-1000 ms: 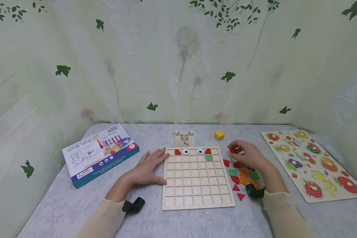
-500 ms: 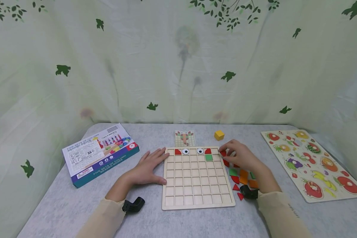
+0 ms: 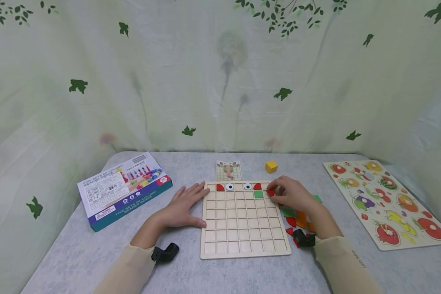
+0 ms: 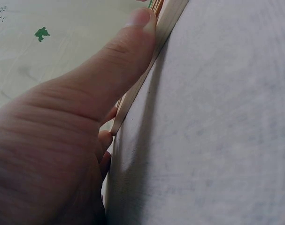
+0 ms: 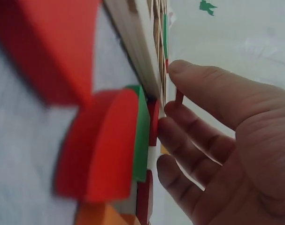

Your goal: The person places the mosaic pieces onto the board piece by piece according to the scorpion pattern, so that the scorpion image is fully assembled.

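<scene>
A wooden grid board (image 3: 242,220) lies mid-table, its top row bearing red quarter-round tiles and two eye tiles (image 3: 229,187), with a green square tile (image 3: 258,194) one row down. Fingers spread, my left hand (image 3: 181,208) rests on the table with thumb and fingertips against the board's left edge. My right hand (image 3: 293,194) pinches a red tile (image 3: 270,192) at the board's upper right; in the right wrist view the red tile (image 5: 179,97) shows between thumb and fingers. Its exact shape is mostly hidden. A pattern card (image 3: 228,170) lies behind the board.
Loose red, green and orange tiles (image 3: 300,219) lie right of the board, partly under the right wrist. A yellow cube (image 3: 271,166) sits behind. A boxed bead set (image 3: 125,190) is at left, a fruit puzzle board (image 3: 387,204) at right.
My right hand has moved left from above the loose tiles to the board's upper right, carrying the red tile. The left hand stays in place.
</scene>
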`<state>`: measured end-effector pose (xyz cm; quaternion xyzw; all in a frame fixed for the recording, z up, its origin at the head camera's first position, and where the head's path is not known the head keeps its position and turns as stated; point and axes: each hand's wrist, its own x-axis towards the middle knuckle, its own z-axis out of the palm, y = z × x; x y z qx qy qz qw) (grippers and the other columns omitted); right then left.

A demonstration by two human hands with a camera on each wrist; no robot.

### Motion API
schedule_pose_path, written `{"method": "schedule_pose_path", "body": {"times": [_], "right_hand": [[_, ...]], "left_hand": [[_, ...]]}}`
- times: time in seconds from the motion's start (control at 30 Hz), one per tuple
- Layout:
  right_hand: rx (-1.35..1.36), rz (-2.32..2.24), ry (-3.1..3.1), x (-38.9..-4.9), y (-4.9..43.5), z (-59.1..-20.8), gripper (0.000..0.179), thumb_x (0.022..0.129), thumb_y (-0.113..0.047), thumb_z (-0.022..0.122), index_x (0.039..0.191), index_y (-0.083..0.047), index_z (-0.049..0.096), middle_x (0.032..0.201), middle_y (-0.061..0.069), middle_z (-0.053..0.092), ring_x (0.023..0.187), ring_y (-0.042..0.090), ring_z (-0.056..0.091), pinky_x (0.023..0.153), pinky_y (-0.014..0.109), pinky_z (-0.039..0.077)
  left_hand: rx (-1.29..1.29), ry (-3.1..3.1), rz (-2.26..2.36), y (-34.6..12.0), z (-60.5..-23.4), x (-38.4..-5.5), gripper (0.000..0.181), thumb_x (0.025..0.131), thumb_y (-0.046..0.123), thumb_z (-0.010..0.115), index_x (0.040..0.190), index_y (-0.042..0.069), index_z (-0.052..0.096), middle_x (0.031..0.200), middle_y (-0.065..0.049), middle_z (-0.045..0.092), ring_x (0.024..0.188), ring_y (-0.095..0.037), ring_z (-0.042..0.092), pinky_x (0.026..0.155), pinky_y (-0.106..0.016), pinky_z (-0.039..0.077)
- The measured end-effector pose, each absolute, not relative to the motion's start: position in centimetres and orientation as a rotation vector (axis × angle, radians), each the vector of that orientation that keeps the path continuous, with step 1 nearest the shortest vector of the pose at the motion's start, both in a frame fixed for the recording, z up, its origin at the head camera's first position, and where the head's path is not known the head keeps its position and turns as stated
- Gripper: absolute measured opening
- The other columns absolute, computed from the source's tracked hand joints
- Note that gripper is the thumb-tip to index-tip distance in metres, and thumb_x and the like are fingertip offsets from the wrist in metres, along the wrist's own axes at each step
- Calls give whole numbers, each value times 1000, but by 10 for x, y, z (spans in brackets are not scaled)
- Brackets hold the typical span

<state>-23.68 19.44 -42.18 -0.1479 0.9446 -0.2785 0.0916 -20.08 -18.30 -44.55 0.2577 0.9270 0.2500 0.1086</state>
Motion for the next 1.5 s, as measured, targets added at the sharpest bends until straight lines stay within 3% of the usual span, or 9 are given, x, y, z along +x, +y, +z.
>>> {"method": "schedule_pose_path", "body": {"times": [0.37, 0.63, 1.5], "right_hand": [[-393, -842, 2819, -238, 190, -429, 26, 87, -22, 78, 112, -19, 70, 104, 3, 58, 84, 19, 52, 68, 28, 49], [-416, -851, 2823, -239, 192, -428, 15, 92, -14, 70, 106, -17, 71, 105, 4, 60, 85, 18, 53, 66, 25, 49], [-338, -835, 2862, -239, 183, -430, 8, 94, -17, 70, 101, -18, 71, 102, 3, 61, 82, 19, 52, 67, 27, 48]], "left_hand": [[763, 2730, 740, -183, -446, -200, 107, 74, 62, 79, 159, 18, 30, 170, -6, 15, 157, -31, 10, 125, -61, -1], [761, 2731, 731, -183, -445, -200, 107, 75, 62, 79, 159, 18, 30, 170, -7, 14, 157, -32, 10, 124, -61, -1], [762, 2730, 740, -183, -445, -199, 106, 75, 60, 79, 158, 18, 31, 169, -7, 15, 157, -32, 11, 124, -62, 0]]}}
